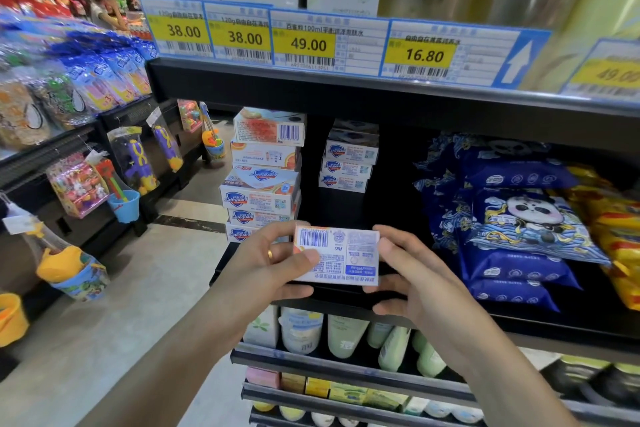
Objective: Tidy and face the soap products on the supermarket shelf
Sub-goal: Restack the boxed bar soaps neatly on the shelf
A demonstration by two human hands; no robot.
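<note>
Holding white rectangular cardboard soap box (337, 255) in both hands, left hand (273, 262) and right hand (412, 274) pinching its short ends, long axis left-right, barcode up, label inverted; tall soap stack (265, 177) just beyond left hand.

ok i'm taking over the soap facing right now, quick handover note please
Left hand and right hand both grip one Safeguard soap box, barcode side up, print upside down, in front of the shelf.
Left stack of soap boxes is uneven; its top box shows its barcode.
Short stack stands further back, logos forward.
Left to do: turn and place the held box, straighten the left stack, pull the short stack forward.
</note>
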